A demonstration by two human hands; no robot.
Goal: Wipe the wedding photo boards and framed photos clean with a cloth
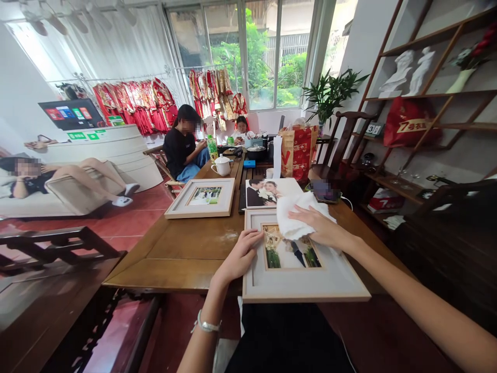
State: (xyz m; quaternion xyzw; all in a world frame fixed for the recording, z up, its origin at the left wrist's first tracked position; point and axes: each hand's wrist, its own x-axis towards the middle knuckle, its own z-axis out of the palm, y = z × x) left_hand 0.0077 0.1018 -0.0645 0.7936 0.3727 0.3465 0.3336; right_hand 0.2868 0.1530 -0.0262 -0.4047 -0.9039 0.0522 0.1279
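A framed wedding photo [298,274] with a pale mat lies flat at the near edge of the wooden table [186,248], overhanging toward me. My left hand [240,256] rests on the frame's left edge, fingers curled over it. My right hand [320,228] presses a white cloth [295,215] onto the glass near the top of the picture. Two more pictures lie beyond: a framed one [202,198] to the left and an unframed print [267,192] in the middle.
A phone [324,191] lies at the right of the table. Further back stand a white teapot [222,166], a green bottle [212,148], a red bag [297,150] and a pot. Two people sit at the far end, another lies on a sofa [58,199] left. Shelves line the right wall.
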